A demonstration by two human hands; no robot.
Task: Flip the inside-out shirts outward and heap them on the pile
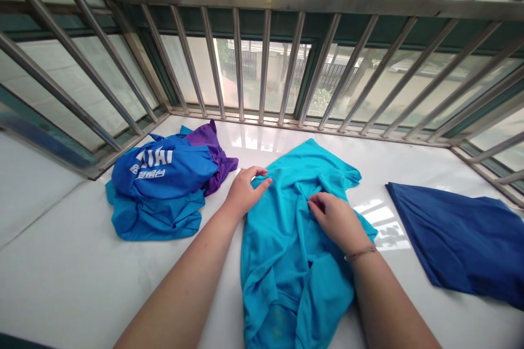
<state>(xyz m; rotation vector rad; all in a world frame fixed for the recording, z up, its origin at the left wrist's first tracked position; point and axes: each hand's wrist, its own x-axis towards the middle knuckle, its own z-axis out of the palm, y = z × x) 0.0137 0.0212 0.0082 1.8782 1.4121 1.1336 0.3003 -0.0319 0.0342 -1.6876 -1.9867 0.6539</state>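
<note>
A rumpled turquoise shirt (282, 240) lies spread on the white ledge, its far end toward the window bars. At the shirt's upper left edge is my left hand (246, 188), thumb and fingers apart, with nothing between them. My right hand (333, 215) is over the shirt's right side, fingers curled with the thumb against them. Whether a fold of cloth is pinched in those fingers is hidden. A thin bracelet (360, 253) circles my right wrist. Part of the shirt's right side is covered by my right hand and forearm.
Left of the shirt sits a heap of crumpled clothes: a blue garment (180, 174) with white lettering and a purple one (219, 161). A navy folded garment (462, 240) lies flat at the right. Metal bars (266, 65) and window panes enclose the white ledge (53, 262).
</note>
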